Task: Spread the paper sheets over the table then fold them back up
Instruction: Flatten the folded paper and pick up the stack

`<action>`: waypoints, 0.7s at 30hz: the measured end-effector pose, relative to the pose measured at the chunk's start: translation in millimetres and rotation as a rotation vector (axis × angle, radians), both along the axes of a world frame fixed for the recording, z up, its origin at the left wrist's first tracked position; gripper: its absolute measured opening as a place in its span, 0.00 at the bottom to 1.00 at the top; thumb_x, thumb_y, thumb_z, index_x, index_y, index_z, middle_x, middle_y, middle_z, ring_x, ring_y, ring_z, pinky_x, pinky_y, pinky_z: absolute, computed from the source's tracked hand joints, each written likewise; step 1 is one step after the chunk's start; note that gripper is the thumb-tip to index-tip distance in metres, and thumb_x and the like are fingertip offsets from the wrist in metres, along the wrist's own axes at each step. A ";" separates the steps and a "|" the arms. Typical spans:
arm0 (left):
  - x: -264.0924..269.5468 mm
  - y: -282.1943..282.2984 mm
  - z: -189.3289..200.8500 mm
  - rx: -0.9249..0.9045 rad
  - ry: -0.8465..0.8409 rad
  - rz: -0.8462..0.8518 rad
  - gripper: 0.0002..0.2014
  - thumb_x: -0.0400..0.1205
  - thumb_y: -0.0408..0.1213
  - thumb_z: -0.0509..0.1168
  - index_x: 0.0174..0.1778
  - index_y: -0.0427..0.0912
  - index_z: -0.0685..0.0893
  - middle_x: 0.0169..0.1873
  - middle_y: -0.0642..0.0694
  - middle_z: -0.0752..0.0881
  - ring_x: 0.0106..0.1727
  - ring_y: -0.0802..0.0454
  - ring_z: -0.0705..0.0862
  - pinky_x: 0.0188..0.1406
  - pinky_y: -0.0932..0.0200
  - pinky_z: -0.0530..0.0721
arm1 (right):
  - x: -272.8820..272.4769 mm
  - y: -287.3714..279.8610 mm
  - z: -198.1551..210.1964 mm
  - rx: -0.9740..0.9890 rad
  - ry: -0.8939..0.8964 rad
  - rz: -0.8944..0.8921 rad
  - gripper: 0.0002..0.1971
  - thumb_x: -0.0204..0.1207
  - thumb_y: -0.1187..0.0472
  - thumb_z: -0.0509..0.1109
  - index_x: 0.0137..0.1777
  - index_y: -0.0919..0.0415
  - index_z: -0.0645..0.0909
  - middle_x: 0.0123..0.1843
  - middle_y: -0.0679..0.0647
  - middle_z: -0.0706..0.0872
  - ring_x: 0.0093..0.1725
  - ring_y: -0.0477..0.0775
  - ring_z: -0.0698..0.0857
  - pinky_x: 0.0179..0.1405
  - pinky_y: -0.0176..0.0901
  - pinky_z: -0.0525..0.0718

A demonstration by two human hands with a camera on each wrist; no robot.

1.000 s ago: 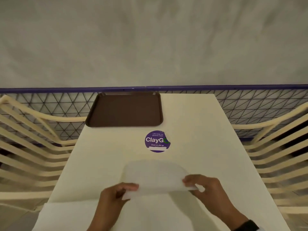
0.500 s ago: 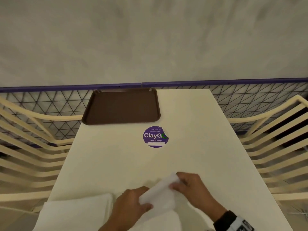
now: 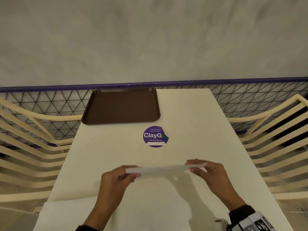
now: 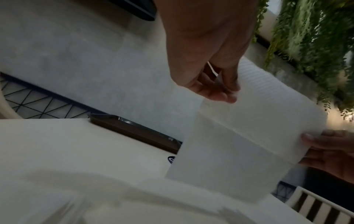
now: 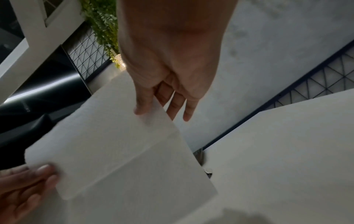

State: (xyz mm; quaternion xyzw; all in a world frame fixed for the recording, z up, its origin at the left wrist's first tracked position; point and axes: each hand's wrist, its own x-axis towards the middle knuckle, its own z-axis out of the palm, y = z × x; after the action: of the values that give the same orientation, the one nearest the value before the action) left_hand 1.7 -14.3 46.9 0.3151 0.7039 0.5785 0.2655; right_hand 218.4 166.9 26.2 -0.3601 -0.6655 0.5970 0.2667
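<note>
A white paper sheet [image 3: 164, 169] hangs stretched between my two hands above the near half of the cream table [image 3: 191, 124]. My left hand [image 3: 128, 172] pinches its left top corner and my right hand [image 3: 197, 166] pinches its right top corner. The left wrist view shows the sheet [image 4: 247, 136] hanging down with horizontal fold creases, my left hand [image 4: 220, 91] pinching its upper corner. In the right wrist view the thumb of my right hand [image 5: 145, 109] lies on the sheet [image 5: 118, 145], fingers behind it. More white paper [image 3: 70, 214] lies flat at the near edge.
A brown tray [image 3: 121, 105] sits at the table's far left, against a purple-topped wire fence [image 3: 250, 97]. A round purple sticker [image 3: 155, 136] marks the table's middle. Cream slatted chairs [image 3: 30, 147] stand on both sides.
My hands, close together on the bunched sheet half a second ago, have moved apart and risen, pulling the sheet out wide between them.
</note>
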 end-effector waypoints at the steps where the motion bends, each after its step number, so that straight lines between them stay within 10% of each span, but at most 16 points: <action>1: 3.8 -5.9 -4.1 -0.008 0.009 -0.023 0.13 0.69 0.18 0.72 0.34 0.41 0.93 0.34 0.52 0.92 0.34 0.60 0.87 0.37 0.73 0.83 | 6.6 -3.7 -5.1 0.010 -0.017 0.015 0.20 0.52 0.40 0.81 0.38 0.53 0.92 0.46 0.51 0.92 0.55 0.45 0.87 0.62 0.30 0.77; 4: 8.1 -22.8 -34.8 -0.062 -0.002 -0.103 0.18 0.66 0.14 0.73 0.31 0.45 0.93 0.37 0.53 0.92 0.42 0.62 0.89 0.44 0.76 0.82 | 18.9 -13.3 -28.9 -0.028 -0.107 0.066 0.05 0.60 0.61 0.82 0.36 0.56 0.91 0.44 0.51 0.92 0.55 0.46 0.87 0.59 0.23 0.74; 7: 11.3 -30.8 -69.1 -0.202 -0.009 -0.168 0.25 0.66 0.14 0.73 0.28 0.55 0.92 0.37 0.57 0.92 0.43 0.66 0.88 0.46 0.79 0.80 | 27.2 -23.2 -62.0 0.001 -0.241 0.162 0.21 0.62 0.78 0.77 0.31 0.46 0.90 0.43 0.43 0.92 0.55 0.40 0.86 0.61 0.24 0.73; 15: 7.4 -7.4 -101.5 -0.461 -0.110 -0.027 0.06 0.75 0.31 0.72 0.32 0.38 0.88 0.23 0.46 0.89 0.29 0.55 0.88 0.24 0.63 0.83 | 10.6 -23.7 -87.6 0.024 -0.472 0.061 0.12 0.71 0.64 0.75 0.29 0.50 0.85 0.31 0.45 0.88 0.32 0.39 0.84 0.37 0.33 0.78; 21: -6.9 19.0 -112.0 -0.584 0.089 -0.002 0.19 0.77 0.44 0.69 0.24 0.41 0.72 0.17 0.47 0.85 0.15 0.63 0.76 0.24 0.64 0.75 | -17.3 -4.5 -100.3 0.167 -0.703 0.053 0.20 0.77 0.55 0.68 0.28 0.59 0.65 0.25 0.50 0.67 0.25 0.48 0.66 0.26 0.38 0.61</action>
State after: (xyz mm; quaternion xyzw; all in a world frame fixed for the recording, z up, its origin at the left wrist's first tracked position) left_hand -5.2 4.7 -65.1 0.2514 0.8512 0.3368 0.3144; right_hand 201.0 162.4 -74.2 -0.5030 -0.7721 0.3869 0.0347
